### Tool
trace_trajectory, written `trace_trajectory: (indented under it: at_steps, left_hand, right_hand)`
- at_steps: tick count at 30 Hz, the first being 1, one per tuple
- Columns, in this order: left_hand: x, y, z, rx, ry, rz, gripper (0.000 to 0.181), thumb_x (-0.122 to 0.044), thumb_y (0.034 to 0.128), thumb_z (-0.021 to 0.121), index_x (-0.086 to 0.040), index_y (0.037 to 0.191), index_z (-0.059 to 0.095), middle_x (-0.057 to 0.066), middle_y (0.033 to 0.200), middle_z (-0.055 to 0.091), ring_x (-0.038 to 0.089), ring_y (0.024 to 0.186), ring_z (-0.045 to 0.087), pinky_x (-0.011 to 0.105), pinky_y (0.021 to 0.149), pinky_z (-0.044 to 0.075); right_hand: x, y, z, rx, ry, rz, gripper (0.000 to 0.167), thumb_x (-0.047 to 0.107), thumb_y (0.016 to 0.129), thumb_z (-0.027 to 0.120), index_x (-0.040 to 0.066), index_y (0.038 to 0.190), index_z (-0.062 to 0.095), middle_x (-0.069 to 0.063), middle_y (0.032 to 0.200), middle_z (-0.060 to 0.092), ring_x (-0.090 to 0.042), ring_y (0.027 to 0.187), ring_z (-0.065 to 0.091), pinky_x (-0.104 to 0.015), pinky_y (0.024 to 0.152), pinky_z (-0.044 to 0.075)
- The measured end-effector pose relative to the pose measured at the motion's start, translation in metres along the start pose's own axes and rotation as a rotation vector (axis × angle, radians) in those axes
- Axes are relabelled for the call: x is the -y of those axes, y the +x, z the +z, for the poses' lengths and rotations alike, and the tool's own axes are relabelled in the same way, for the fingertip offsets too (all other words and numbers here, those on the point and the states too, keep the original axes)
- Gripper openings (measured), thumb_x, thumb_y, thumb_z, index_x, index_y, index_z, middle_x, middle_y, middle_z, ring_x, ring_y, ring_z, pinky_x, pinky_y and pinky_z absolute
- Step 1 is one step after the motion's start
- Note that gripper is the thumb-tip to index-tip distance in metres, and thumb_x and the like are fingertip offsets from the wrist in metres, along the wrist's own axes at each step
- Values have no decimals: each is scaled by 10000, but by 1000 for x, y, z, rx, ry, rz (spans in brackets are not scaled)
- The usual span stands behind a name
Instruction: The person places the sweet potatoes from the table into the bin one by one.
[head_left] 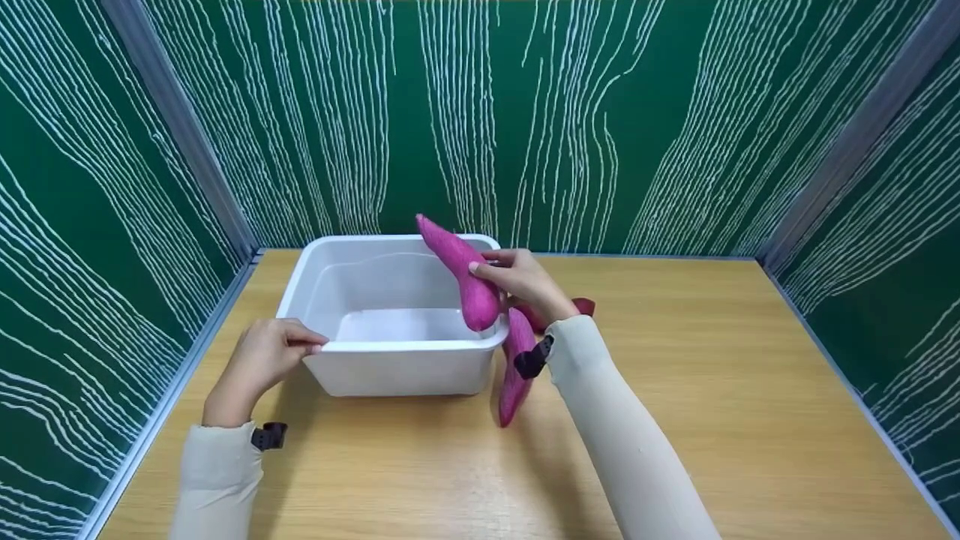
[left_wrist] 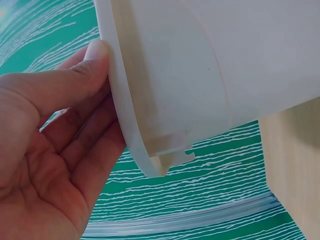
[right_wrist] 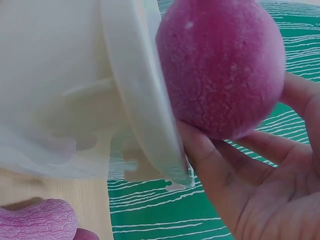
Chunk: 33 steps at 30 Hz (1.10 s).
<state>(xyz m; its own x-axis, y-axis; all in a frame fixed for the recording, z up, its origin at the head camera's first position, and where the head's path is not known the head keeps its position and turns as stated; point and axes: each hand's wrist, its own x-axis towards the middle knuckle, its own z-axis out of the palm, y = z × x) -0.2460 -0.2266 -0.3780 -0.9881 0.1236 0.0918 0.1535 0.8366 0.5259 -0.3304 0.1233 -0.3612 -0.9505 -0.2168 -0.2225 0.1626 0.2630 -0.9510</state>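
Observation:
A white plastic tub (head_left: 405,371) stands on the table. My left hand (head_left: 266,356) pinches the tub's rim at its near left corner, thumb and fingers on either side of the edge in the left wrist view. In my right hand (head_left: 529,281) is a pink sweet potato (head_left: 461,274), held at its fat end above the tub's right rim with the thin end pointing up and away. Seen from the right wrist, the sweet potato's round end (right_wrist: 220,75) is close beside the rim (right_wrist: 145,95).
Right of the tub, another pink sweet potato (head_left: 514,390) lies on the wooden table (head_left: 720,405). A dark red piece (head_left: 583,306) shows behind my right wrist, mostly hidden. Green panels with white lines (head_left: 555,120) enclose the table's back and sides.

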Motion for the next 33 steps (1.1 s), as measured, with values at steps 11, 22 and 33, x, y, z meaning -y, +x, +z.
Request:
trace_trajectory:
  at_steps: [11,22,33]
  left_hand:
    - [3,1,-2,44,-49,-36,189,-28,869,674,-84,1028,760,161,1077,703,331,1008,603,561,947,480]
    - [3,3,1,47,-64,-37,184,-16,868,671,-76,1017,762,161,1065,705,333,1019,601,559,954,478]
    - [3,4,0,47,-70,-36,167,-43,868,681,-69,1010,764,153,1033,702,306,966,569,506,897,507]
  right_hand:
    - [-3,-6,-1,-44,-71,-18,527,363,880,683,162,1342,533,-31,1262,566,-254,1019,610,-332,794,577]
    - [-7,-8,-8,-48,-84,-22,516,386,883,674,159,1330,551,-32,1265,582,-244,1013,631,-322,795,579]
    - [-11,-14,-22,-50,-99,-16,472,344,922,630,145,1339,538,-78,1258,587,-255,1034,630,-310,778,579]
